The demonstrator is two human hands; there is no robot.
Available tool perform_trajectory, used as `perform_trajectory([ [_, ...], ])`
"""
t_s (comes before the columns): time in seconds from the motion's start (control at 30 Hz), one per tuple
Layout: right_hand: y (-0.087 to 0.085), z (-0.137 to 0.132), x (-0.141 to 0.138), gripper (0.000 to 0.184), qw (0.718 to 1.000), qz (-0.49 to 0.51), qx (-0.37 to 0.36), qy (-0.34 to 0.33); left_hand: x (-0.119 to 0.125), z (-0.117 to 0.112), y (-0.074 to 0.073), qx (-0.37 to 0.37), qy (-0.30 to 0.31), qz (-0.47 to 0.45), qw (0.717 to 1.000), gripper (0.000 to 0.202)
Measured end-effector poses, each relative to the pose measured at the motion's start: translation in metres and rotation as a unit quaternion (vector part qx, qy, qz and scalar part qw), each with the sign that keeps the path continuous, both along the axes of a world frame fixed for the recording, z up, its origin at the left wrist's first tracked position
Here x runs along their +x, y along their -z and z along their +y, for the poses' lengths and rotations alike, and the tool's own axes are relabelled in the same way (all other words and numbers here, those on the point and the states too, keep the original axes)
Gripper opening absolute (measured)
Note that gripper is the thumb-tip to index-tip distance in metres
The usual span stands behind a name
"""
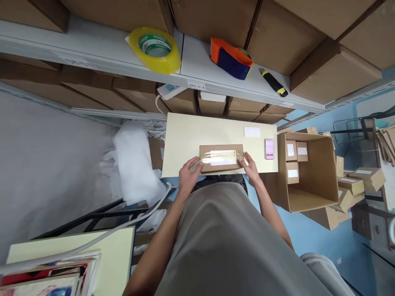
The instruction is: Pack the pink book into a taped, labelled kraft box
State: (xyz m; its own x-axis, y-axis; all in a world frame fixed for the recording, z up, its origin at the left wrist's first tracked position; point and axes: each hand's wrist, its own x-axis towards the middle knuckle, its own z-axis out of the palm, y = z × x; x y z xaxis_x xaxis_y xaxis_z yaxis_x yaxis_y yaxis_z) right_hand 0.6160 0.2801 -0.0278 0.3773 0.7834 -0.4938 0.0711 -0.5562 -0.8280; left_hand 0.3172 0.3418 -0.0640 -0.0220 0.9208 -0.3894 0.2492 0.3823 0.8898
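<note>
A small brown cardboard box (pixel 221 167) lies lengthwise near the front edge of the pale table (pixel 182 135). Shiny clear tape runs along its top, over a white label (pixel 219 159). My left hand (pixel 189 174) grips the box's left end, the thumb at its near corner. At the right end, my right hand (pixel 249 166) holds it, with thumb and fingers on the taped edge. Beyond the box sit a white slip (pixel 252 132) and, to the right, a small pinkish pack (pixel 269 149).
On the shelf (pixel 197 57) above lie a yellow tape roll (pixel 166 61), an orange-and-blue tape dispenser (pixel 231 61) and a utility knife (pixel 274 83). An open carton (pixel 311 197) with several labelled boxes stands right. White wrapping (pixel 132 160) is at left; magazines (pixel 52 275) lie lower left.
</note>
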Motion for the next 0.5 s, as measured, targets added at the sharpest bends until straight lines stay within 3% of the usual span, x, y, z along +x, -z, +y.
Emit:
perform_trajectory([
  [0.2, 0.017, -0.019, 0.003, 0.124, 0.999, -0.004, -0.042, 0.008, -0.005, -0.009, 0.018, -0.019, 0.017, 0.078, 0.997, 0.052],
  [0.37, 0.025, -0.018, 0.008, 0.126, 0.996, 0.027, -0.082, 0.035, 0.012, -0.006, 0.014, -0.078, 0.042, 0.154, 0.984, 0.072],
  [0.5, 0.023, -0.017, 0.005, 0.105, 0.997, 0.045, -0.061, 0.004, 0.023, -0.006, 0.006, -0.108, 0.046, 0.162, 0.98, 0.073],
])
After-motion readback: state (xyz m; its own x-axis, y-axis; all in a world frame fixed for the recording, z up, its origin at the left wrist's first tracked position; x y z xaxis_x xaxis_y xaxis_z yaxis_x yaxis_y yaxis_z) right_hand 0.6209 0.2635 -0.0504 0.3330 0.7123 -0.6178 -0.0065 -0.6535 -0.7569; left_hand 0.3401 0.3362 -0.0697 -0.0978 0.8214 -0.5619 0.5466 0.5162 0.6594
